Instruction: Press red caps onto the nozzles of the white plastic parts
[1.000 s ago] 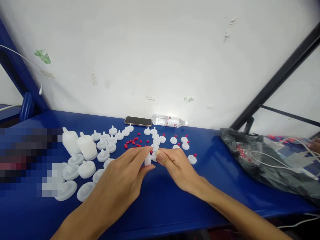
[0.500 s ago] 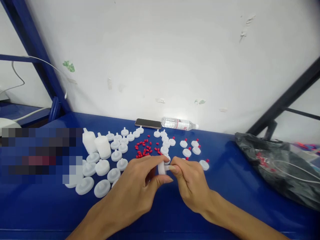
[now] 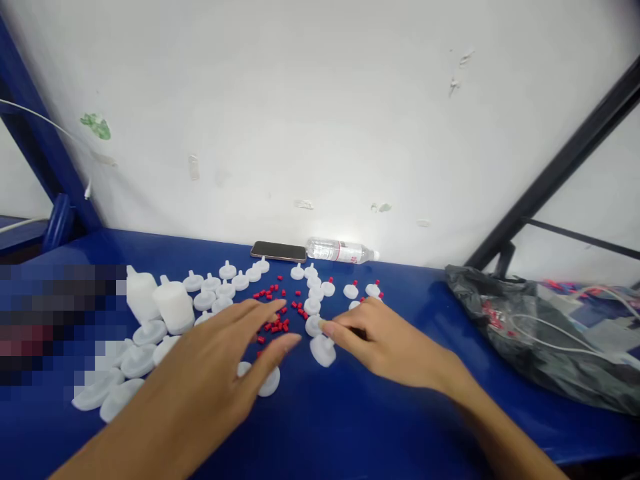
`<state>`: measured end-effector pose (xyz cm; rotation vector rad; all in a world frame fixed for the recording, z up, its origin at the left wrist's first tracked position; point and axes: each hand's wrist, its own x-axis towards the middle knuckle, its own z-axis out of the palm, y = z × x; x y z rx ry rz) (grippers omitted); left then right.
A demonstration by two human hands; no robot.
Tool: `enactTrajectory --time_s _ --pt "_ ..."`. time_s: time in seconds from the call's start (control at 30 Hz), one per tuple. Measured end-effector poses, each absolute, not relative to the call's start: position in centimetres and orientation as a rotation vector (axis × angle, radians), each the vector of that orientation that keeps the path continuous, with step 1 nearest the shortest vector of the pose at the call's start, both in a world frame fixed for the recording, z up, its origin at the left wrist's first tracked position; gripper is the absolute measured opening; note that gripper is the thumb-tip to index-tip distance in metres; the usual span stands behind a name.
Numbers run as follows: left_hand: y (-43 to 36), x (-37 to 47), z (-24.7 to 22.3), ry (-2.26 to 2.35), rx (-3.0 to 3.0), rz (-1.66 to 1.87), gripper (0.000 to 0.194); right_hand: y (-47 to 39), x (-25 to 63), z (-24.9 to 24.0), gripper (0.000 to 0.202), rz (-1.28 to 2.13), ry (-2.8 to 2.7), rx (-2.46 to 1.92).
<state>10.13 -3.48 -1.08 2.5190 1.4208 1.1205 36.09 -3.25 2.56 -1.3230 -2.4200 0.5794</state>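
Head view: nearer than the bottle (image 3: pixel 340 251), a white disc (image 3: pixel 323 351) lies at the right hand's (image 3: pixel 395 343) fingertips, grip unclear; left of the bottle, the left hand (image 3: pixel 210 367) spreads its thumb and fingers apart.

ok so both the left hand (image 3: pixel 215 360) and the right hand (image 3: pixel 390 343) are bare, fingers and all. fingers look pretty slim, kinda long, with the tips narrowing a bit. nails seem short, tho it's too blurry to really tell. wrists are bare too, and same deal with the left forearm (image 3: pixel 135 437) and right forearm (image 3: pixel 485 413), just smooth bare skin right down to the bottom edge of the view.
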Motion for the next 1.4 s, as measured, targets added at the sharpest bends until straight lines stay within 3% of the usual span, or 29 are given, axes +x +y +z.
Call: enactTrajectory --time_s 0.23,0.4,0.57,0.7,0.8,1.03,1.2,1.4 --pt "-3.0 7.8 1.1 1.389 2.499 1.144 0.041 -2.7 41.1 3.1 0.066 0.733 -2.512 -1.74" --pt "-3.3 7.9 -0.7 1.381 2.57 0.921 0.034 -2.8 43.1 3.8 0.069 0.463 -2.393 -1.923" --pt "-2.8 8.2 -2.1 1.335 2.578 0.65 0.021 -2.7 39.8 3.5 0.057 0.256 -2.336 -1.684" --pt "-2.6 9.1 -1.9 1.305 2.528 0.602 0.027 -3.2 35.7 1.8 0.036 0.248 -2.368 -1.511" --pt "-3.1 9.3 -0.6 1.28 2.426 0.823 0.028 -3.9 33.8 0.2 0.021 0.297 -2.461 -1.333" --pt "-3.8 8.3 3.1 1.31 1.962 1.152 0.031 -4.6 31.7 -2.4 0.034 0.284 -2.599 -1.266" --pt "-3.5 8.3 3.2 1.292 1.882 1.257 0.029 -4.1 31.6 -3.7 0.025 0.323 -2.502 -1.278" --pt "-3.2 8.3 2.9 1.445 1.838 1.204 0.044 -3.9 31.8 -3.8 0.02 0.374 -2.385 -1.337"
